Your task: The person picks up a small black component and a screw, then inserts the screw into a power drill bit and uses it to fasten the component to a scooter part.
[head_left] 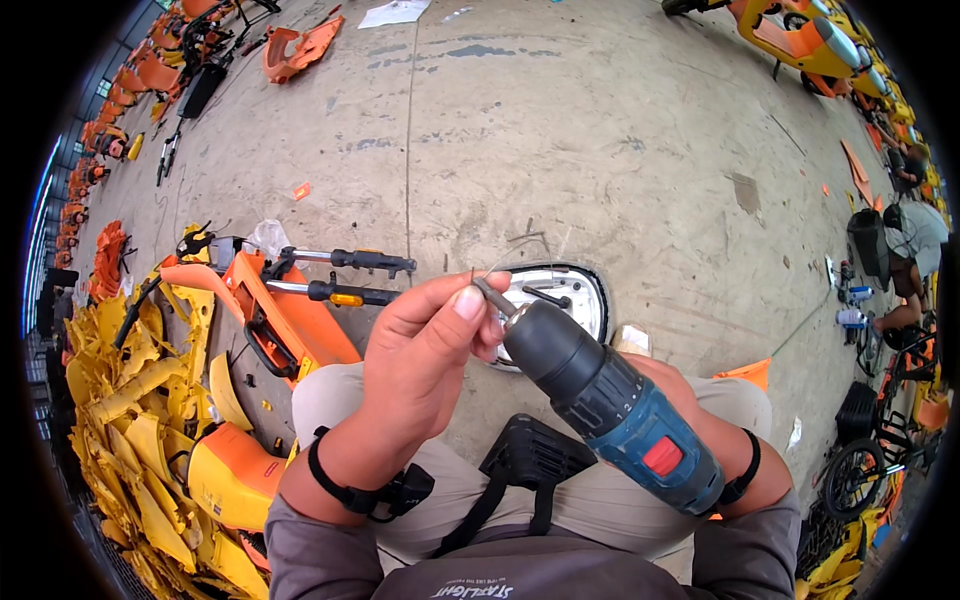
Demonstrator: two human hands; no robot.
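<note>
Plenty of open concrete floor (560,130) is stretching out ahead of me, so reaching forward is easy. My left side is getting crowded: the orange handlebar assembly (290,300) is sitting right against my knee and the yellow panel pile (140,400) is blocking anything further out. The silver headlight housing (570,295) is lying just past my hands. A seated person (905,260) and bikes (880,440) are boxing in my right.

The left hand (425,355) is raised in front of the body, wrist strapped, thumb and fingertips pinched together. The right hand (690,400) is mostly hidden, its forearm bent inward with a wrist strap.
</note>
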